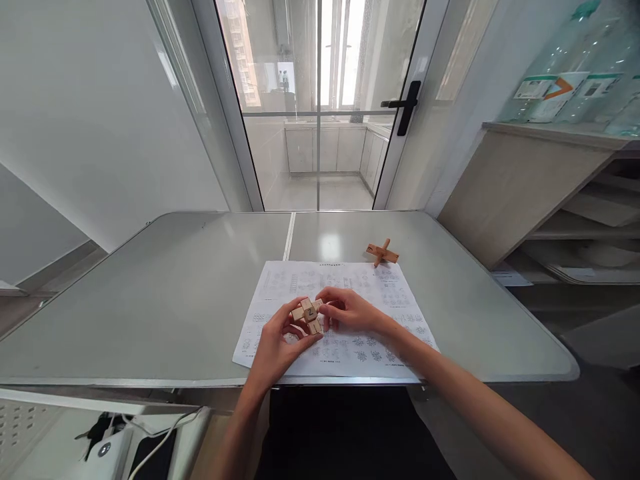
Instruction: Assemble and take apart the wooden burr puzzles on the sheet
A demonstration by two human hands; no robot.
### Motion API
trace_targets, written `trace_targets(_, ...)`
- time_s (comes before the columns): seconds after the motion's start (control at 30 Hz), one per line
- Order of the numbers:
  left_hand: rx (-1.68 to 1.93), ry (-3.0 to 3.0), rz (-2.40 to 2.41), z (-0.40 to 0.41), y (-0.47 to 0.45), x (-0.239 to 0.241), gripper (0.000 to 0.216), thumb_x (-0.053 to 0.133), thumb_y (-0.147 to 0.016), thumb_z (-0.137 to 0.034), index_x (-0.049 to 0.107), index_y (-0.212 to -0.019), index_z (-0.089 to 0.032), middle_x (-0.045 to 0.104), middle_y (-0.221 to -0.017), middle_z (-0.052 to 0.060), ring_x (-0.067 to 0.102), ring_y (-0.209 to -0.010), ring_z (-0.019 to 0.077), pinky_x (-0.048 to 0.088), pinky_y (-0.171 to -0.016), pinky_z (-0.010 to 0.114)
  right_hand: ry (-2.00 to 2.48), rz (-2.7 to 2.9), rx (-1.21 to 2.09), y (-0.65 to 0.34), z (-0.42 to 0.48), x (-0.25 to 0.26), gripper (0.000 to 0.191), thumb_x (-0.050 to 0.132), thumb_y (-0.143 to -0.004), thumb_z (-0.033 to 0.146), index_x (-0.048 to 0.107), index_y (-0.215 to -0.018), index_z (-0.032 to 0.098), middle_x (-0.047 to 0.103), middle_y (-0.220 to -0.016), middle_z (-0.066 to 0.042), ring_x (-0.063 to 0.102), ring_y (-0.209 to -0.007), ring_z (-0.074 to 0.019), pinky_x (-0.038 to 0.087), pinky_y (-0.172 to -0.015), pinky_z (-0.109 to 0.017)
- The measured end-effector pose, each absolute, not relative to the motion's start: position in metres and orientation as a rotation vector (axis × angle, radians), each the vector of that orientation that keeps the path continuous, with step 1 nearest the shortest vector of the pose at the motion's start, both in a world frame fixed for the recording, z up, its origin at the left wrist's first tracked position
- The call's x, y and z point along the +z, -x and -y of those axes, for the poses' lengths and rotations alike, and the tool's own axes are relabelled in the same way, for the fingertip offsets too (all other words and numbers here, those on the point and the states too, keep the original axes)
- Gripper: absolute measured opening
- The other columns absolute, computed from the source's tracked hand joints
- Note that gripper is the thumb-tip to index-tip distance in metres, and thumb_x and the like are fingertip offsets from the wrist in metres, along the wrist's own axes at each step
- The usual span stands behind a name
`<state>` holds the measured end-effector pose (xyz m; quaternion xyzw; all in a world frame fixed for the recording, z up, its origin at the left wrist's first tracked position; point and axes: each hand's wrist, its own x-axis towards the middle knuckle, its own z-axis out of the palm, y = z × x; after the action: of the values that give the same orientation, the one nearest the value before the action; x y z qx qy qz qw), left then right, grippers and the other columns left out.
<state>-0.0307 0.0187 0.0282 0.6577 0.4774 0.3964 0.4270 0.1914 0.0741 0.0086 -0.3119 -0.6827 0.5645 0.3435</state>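
Observation:
Between my two hands, above the printed sheet, is a wooden burr puzzle [309, 312] made of interlocked pale sticks, with dark marks on some faces. My left hand [278, 347] grips it from the left, thumb below and fingers above and behind. From the right, my right hand [346, 309] has its thumb and fingers closed on the puzzle's right end; part of that end is hidden by the fingers. Beneath lies the paper sheet [390, 337] with rows of small diagrams. Past its upper right edge rest two crossed wooden pieces [383, 253], browner than the puzzle.
The grey table [150, 307] has rounded corners. At the lower left, a lower surface holds a white device [111, 455], a cable and keys. A shelf [545, 180] with clear plastic bottles [550, 87] stands right. Behind the table is a glass door [320, 160].

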Motion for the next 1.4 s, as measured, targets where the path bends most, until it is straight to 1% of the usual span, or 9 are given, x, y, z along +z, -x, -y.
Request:
trace_targets(0.13,0.979,-1.626,-1.177,-0.019,0.031,0.027,0.070,0.087,-0.079,-0.040,0.059,-0.141,-0.026,0.076,-0.114,0.004,0.071,-0.078,0.0162,0.064,-0.084,0.037,0.902,1.923,1.206,-0.192,-0.073,0.009,0.032,0.060,-0.102,0.053,0.067,-0.104,0.021,0.065,-0.064,0.003,0.062,-0.056,-0.0141,0.049,-0.062,-0.027)
trace_targets(0.33,0.982,-1.670,-1.175,-0.018,0.032,0.026,0.066,0.087,-0.080,-0.039,0.061,-0.139,-0.025,0.076,-0.111,0.003,0.070,-0.086,0.0188,0.062,-0.087,0.037,0.848,2.067,0.945,-0.191,-0.074,0.012,0.039,0.051,-0.107,0.048,0.069,-0.087,0.019,0.066,-0.085,-0.002,0.056,-0.067,-0.0135,0.043,-0.067,-0.028)
trace_targets(0.5,0.982,-1.766,-1.190,-0.019,0.034,0.021,0.066,0.087,-0.080,-0.041,0.062,-0.140,-0.026,0.074,-0.118,0.004,0.070,-0.088,0.0196,0.060,-0.087,0.037,0.821,2.044,1.193,-0.194,-0.074,0.013,0.046,0.047,-0.108,0.052,0.061,-0.079,0.019,0.059,-0.066,0.002,0.051,-0.059,-0.0123,0.040,-0.061,-0.026)
trace_targets(0.7,0.962,-1.912,-1.166,-0.017,0.035,0.025,0.062,0.083,-0.086,-0.039,0.059,-0.142,-0.030,0.071,-0.115,0.001,0.065,-0.080,0.0160,0.058,-0.082,0.034,0.780,2.037,1.398,-0.199,-0.075,0.015,0.056,0.044,-0.108,0.059,0.053,-0.071,0.019,0.057,-0.065,0.002,0.047,-0.056,-0.0104,0.037,-0.058,-0.025)
trace_targets(0.8,0.973,-2.006,-1.170,-0.016,0.034,0.026,0.061,0.081,-0.088,-0.037,0.058,-0.144,-0.032,0.069,-0.113,0.000,0.063,-0.079,0.0154,0.057,-0.084,0.034,0.775,2.000,1.486,-0.199,-0.076,0.015,0.057,0.044,-0.107,0.063,0.054,-0.072,0.019,0.057,-0.064,0.002,0.048,-0.055,-0.0106,0.038,-0.056,-0.025)
trace_targets(0.93,0.969,-1.975,-1.150,-0.016,0.033,0.026,0.061,0.079,-0.089,-0.036,0.056,-0.145,-0.033,0.068,-0.119,0.001,0.063,-0.076,0.0137,0.059,-0.078,0.032,0.784,1.968,1.551,-0.199,-0.076,0.017,0.057,0.046,-0.105,0.064,0.055,-0.072,0.019,0.059,-0.064,0.002,0.048,-0.053,-0.0104,0.039,-0.056,-0.025)
trace_targets(1.13,0.968,-1.847,-1.206,-0.019,0.032,0.024,0.068,0.082,-0.084,-0.040,0.057,-0.147,-0.032,0.071,-0.122,0.002,0.067,-0.075,0.0139,0.062,-0.077,0.034,0.741,1.851,1.698,-0.197,-0.077,0.017,0.055,0.051,-0.102,0.066,0.063,-0.080,0.017,0.064,-0.069,0.000,0.054,-0.054,-0.0108,0.044,-0.057,-0.025)
trace_targets(1.27,0.964,-1.777,-1.252,-0.020,0.031,0.021,0.073,0.079,-0.086,-0.044,0.052,-0.152,-0.031,0.075,-0.116,0.003,0.069,-0.073,0.0140,0.063,-0.082,0.036,0.779,1.672,1.771,-0.195,-0.081,0.014,0.059,0.056,-0.097,0.071,0.065,-0.077,0.016,0.065,-0.068,-0.001,0.052,-0.049,-0.0089,0.041,-0.051,-0.024)
trace_targets(1.4,0.982,-1.736,-1.237,-0.021,0.030,0.020,0.065,0.073,-0.092,-0.046,0.052,-0.150,-0.029,0.071,-0.128,0.007,0.071,-0.079,0.0149,0.062,-0.081,0.035,0.890,1.260,1.784,-0.199,-0.089,0.013,0.055,0.062,-0.092,0.068,0.064,-0.074,0.016,0.063,-0.067,0.000,0.044,-0.041,-0.0059,0.033,-0.042,-0.023)
